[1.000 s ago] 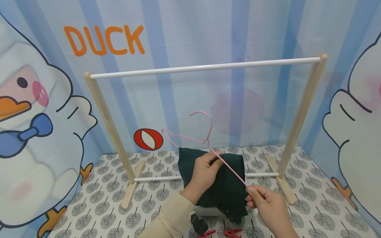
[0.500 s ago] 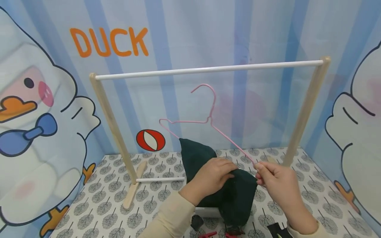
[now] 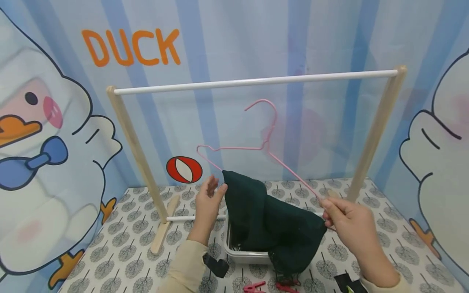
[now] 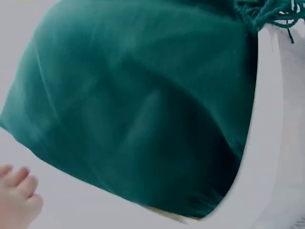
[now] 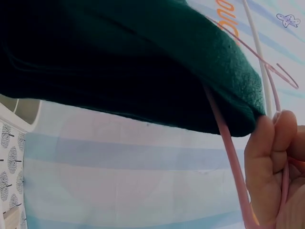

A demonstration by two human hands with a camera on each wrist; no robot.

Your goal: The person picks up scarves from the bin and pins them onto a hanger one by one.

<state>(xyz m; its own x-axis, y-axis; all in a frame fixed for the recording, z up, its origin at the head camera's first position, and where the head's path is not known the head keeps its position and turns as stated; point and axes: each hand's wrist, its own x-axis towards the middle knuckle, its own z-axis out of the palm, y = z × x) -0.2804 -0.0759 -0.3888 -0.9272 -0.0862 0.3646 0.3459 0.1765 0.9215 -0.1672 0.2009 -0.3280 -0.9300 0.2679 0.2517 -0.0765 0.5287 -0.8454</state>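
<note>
A pink wire hanger is held up, hook on top. My right hand pinches its right end; the right wrist view shows this hand's fingers around the pink wire. A dark green fringed scarf hangs over the hanger's lower bar, its right corner reaching my right fingertips. That lower bar is mostly hidden under the cloth. My left hand is raised by the scarf's upper left corner with fingers loose. In the left wrist view its fingers appear apart from the scarf.
Below the scarf stands a white bin. Two red clothespins lie in front of it on the tree-patterned cloth. A rack with wooden posts and a white top rod stands behind.
The hanger has risen and shifted right with my right hand, drawing the scarf upward and rightward. My left hand has left the middle of the scarf and moved to its left edge.
</note>
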